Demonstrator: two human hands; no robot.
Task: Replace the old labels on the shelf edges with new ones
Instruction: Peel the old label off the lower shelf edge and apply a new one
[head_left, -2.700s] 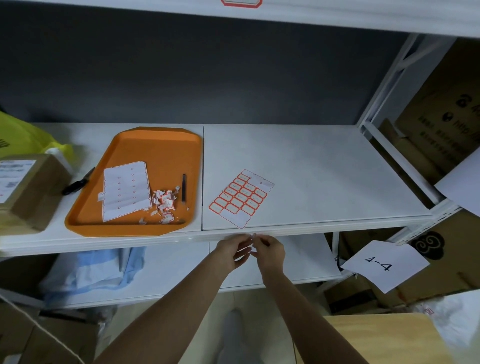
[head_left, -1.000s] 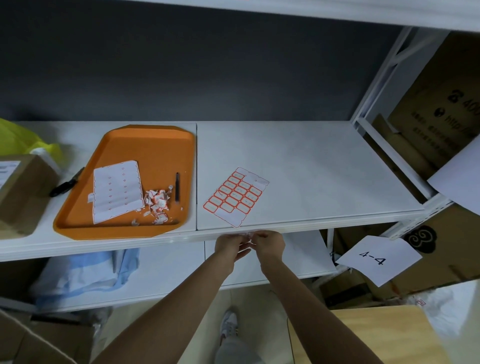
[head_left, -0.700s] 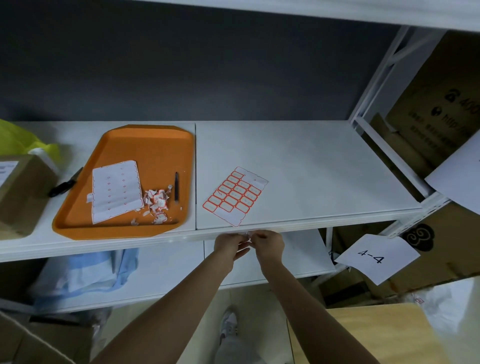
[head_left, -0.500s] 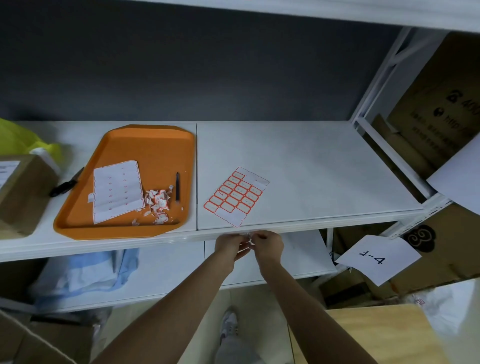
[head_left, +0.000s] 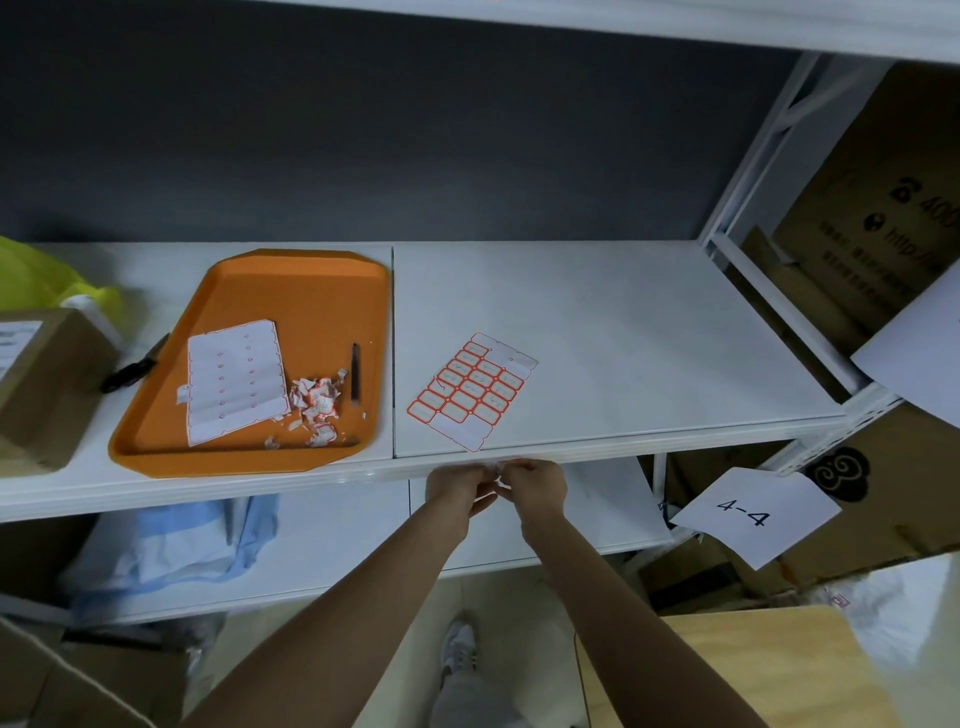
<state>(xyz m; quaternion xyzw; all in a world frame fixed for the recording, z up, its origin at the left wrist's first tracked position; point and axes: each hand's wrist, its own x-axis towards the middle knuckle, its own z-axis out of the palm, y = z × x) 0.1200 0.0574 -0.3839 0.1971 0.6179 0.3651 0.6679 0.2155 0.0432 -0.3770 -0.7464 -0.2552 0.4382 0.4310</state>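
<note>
My left hand and my right hand meet at the front edge of the white shelf, fingertips together on a small label stuck there. The label is mostly hidden by my fingers. Just behind my hands a sheet of red-bordered labels lies flat on the shelf. Further left, the orange tray carries a used white backing sheet, a pile of torn label scraps and a dark thin tool.
A brown parcel, a yellow bag and a black pen sit at the shelf's left end. Cardboard boxes stand right of the shelf post. A paper marked 4-4 hangs lower right. Blue cloth lies on the lower shelf.
Both hands stay at the same spot on the shelf edge, fingers working the small label. The view has shifted only slightly.
</note>
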